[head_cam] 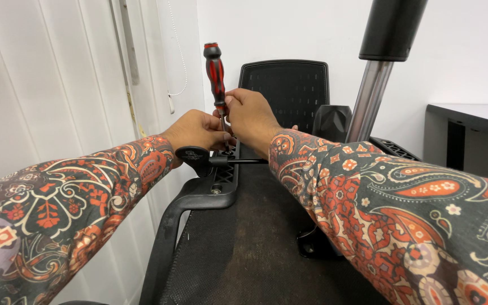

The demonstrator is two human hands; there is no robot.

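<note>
right hand (249,113) gripping the red-black screwdriver (216,76), which stands upright | left hand (199,130) curled just beside it, steadying the tip on the black chair armrest bracket (213,183) right under both hands

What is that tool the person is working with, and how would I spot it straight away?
Start at the upturned black office chair filling the middle. Follow its seat up to where the two hands meet: the right hand grips a screwdriver standing upright, with the left hand beside its shaft. Its red-and-black striped handle, poking above the knuckles, is the only bright-coloured tool among black chair parts.
</note>
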